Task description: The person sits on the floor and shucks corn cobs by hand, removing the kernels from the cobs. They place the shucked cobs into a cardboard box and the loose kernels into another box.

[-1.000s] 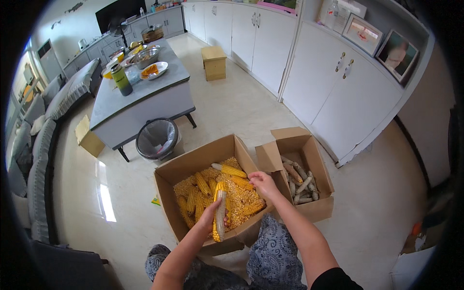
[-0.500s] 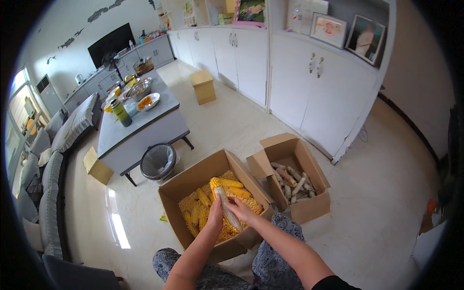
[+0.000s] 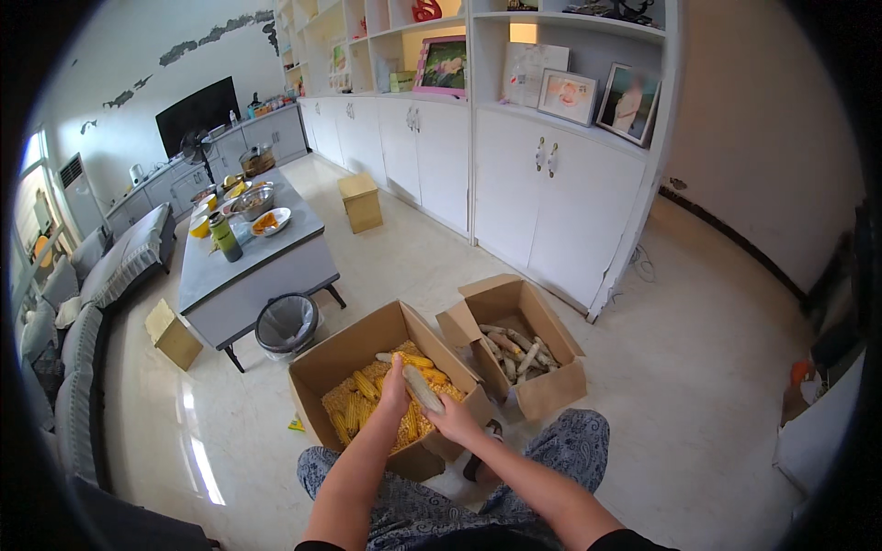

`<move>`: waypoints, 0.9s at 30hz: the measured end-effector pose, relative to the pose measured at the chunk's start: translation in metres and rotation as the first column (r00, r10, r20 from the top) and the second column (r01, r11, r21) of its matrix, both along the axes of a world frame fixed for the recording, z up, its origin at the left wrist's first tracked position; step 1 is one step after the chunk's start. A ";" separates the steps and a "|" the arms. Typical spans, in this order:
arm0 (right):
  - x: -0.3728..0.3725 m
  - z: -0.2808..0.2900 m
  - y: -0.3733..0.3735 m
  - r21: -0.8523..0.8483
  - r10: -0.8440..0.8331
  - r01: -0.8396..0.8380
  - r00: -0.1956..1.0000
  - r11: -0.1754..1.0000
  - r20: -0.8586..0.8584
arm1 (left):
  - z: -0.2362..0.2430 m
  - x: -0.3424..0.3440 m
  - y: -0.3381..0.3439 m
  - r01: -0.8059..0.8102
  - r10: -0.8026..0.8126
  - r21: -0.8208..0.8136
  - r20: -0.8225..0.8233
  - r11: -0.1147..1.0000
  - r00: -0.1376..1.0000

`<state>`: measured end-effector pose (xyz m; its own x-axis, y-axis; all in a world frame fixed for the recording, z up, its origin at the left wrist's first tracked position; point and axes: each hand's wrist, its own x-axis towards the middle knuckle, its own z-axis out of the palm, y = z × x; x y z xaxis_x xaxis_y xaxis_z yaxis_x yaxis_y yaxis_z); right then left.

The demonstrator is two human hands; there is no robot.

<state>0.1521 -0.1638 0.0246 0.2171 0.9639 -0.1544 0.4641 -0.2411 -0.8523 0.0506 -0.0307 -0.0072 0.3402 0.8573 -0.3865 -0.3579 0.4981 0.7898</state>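
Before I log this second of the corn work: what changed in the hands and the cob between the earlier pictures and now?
The right hand, which reached into the large box a second ago, has come back onto the pale cob. The left hand kept its grip, and the cob now lies tilted between both hands above the yellow corn. The small box of bare cobs stayed put.

1. A round waste bin (image 3: 287, 323) with a dark liner stands on the pale floor, left of centre, just beside a table leg.
2. The grey low table (image 3: 266, 266) carries bowls (image 3: 271, 221) and a dark green bottle (image 3: 224, 238).
3. A small wooden stool (image 3: 360, 202) sits farther off, near the white cabinets (image 3: 514, 174).
4. Framed pictures (image 3: 570, 95) lean on the shelf above.
5. A grey sofa (image 3: 64, 367) runs along the left.
6. A black television (image 3: 196, 113) hangs on the far wall.
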 end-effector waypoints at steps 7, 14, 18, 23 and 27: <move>0.005 -0.023 0.002 0.006 0.066 -0.068 0.941 0.998 -0.331 | -0.007 -0.006 -0.012 -0.216 0.234 0.100 -0.240 0.971 0.942; 0.037 -0.099 0.027 -0.127 -0.034 0.019 0.993 0.992 -0.114 | -0.003 -0.051 -0.028 -0.371 0.322 -0.143 -0.278 0.918 0.905; 0.027 -0.130 0.047 0.020 -0.313 0.338 0.848 0.941 0.428 | -0.039 -0.075 -0.019 -0.432 0.346 -0.218 -0.344 0.875 0.873; 0.041 -0.168 0.066 -0.276 -0.508 0.592 0.800 0.758 0.319 | -0.055 -0.063 -0.015 -0.356 0.280 -0.272 -0.282 0.894 0.918; 0.042 -0.186 0.072 -0.563 -0.522 0.469 0.850 0.681 0.076 | -0.084 -0.066 0.000 -0.298 0.228 -0.270 -0.260 0.916 0.938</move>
<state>0.1936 -0.0913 -0.1618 0.5988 0.4632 -0.6533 0.0749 -0.8446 -0.5301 -0.0150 -0.0306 -0.0913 -0.0042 0.7347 -0.6783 -0.3444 0.6358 0.6908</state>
